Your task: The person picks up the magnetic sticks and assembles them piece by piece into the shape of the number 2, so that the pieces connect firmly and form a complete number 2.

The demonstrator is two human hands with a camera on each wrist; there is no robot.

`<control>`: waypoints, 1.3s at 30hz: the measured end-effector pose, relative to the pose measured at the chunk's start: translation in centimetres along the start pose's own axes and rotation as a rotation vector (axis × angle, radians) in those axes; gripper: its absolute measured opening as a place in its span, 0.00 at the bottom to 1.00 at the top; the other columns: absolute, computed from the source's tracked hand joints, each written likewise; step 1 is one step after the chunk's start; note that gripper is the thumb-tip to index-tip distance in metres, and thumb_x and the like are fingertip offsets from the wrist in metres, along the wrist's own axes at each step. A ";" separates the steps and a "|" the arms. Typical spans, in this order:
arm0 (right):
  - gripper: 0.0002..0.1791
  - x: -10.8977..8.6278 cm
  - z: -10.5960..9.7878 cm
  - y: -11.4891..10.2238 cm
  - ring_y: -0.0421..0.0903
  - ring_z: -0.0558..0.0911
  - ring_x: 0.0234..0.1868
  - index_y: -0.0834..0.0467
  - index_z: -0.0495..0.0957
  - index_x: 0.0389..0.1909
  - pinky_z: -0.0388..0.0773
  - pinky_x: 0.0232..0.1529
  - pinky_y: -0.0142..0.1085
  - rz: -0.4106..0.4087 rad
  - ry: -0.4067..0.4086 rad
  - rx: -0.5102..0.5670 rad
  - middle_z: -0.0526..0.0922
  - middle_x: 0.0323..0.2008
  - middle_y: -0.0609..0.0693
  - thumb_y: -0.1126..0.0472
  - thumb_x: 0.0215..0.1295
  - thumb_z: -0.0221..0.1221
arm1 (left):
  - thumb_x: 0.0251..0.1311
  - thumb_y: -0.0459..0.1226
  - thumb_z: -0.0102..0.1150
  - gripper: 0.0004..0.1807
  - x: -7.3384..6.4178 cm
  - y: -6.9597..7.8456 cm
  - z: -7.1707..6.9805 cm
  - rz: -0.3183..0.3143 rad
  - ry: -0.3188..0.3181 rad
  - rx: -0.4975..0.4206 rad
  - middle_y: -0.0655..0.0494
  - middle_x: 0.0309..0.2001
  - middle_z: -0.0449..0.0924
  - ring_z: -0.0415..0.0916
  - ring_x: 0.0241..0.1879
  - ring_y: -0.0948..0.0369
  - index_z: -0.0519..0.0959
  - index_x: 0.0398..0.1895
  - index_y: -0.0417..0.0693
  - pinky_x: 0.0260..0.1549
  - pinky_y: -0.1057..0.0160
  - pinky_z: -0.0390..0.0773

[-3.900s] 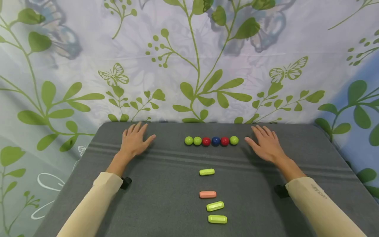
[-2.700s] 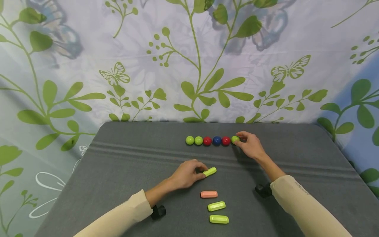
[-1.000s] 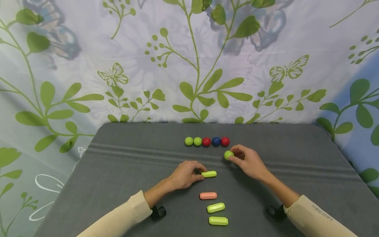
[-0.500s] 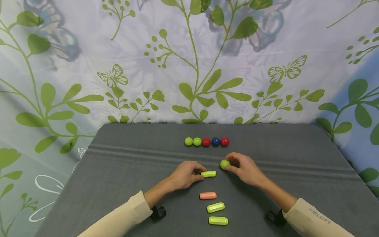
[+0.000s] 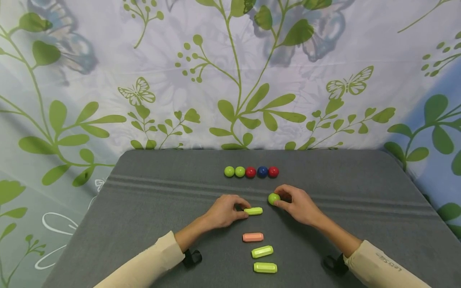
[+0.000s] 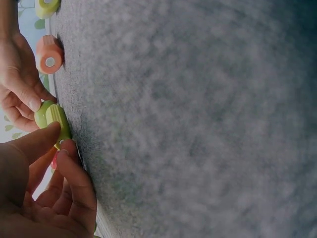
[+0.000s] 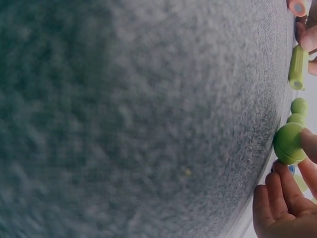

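A short, faceted lime-green stick lies near the middle of the grey table, and my left hand pinches its left end between thumb and fingers. My right hand holds a green ball by thumb and fingertips, just beyond the stick's right end. From the head view a small gap shows between ball and stick. In the right wrist view the ball has a faint seam, and the stick shows a small round spot in its end. The left wrist view has the stick overlapping the ball.
Behind the hands runs a row of two green balls, a red ball, a blue ball and another red ball. Nearer me lie a salmon stick and two lime-green sticks. A patterned cloth hangs behind the table.
My left hand has come in from the far left and taken hold of the lime-green stick. My right hand has taken the green ball from the row's right end and brought it nearer.
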State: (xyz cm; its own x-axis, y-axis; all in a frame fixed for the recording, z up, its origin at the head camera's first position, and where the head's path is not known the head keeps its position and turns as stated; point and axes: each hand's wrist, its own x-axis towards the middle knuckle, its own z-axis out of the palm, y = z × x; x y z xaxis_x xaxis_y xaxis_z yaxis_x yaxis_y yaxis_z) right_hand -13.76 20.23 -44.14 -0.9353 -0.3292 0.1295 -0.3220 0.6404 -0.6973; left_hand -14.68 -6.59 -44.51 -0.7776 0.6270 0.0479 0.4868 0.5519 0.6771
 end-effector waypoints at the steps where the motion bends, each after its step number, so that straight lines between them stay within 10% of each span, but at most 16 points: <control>1: 0.11 0.0 0.0 0.0 0.49 0.80 0.43 0.60 0.80 0.45 0.76 0.45 0.50 -0.002 0.001 0.000 0.82 0.41 0.50 0.65 0.63 0.66 | 0.58 0.36 0.70 0.10 0.0 0.0 0.0 0.000 0.000 -0.003 0.58 0.39 0.84 0.77 0.36 0.67 0.87 0.43 0.48 0.35 0.67 0.74; 39: 0.13 -0.1 0.4 0.2 0.44 0.78 0.40 0.59 0.81 0.47 0.76 0.43 0.46 0.013 -0.008 -0.019 0.81 0.41 0.48 0.65 0.62 0.66 | 0.61 0.37 0.68 0.09 3.4 0.1 -0.7 -0.076 0.031 -0.103 0.58 0.37 0.84 0.72 0.23 0.69 0.87 0.44 0.48 0.27 0.68 0.73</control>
State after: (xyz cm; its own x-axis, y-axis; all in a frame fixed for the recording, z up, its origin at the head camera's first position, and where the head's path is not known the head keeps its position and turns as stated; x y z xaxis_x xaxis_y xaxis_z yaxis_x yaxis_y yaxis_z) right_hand -13.66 20.10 -44.53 -0.9382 -0.3264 0.1150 -0.3128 0.6575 -0.6855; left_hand -17.51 -4.80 -43.77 -0.8234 0.5673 0.0148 0.3835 0.5369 0.7515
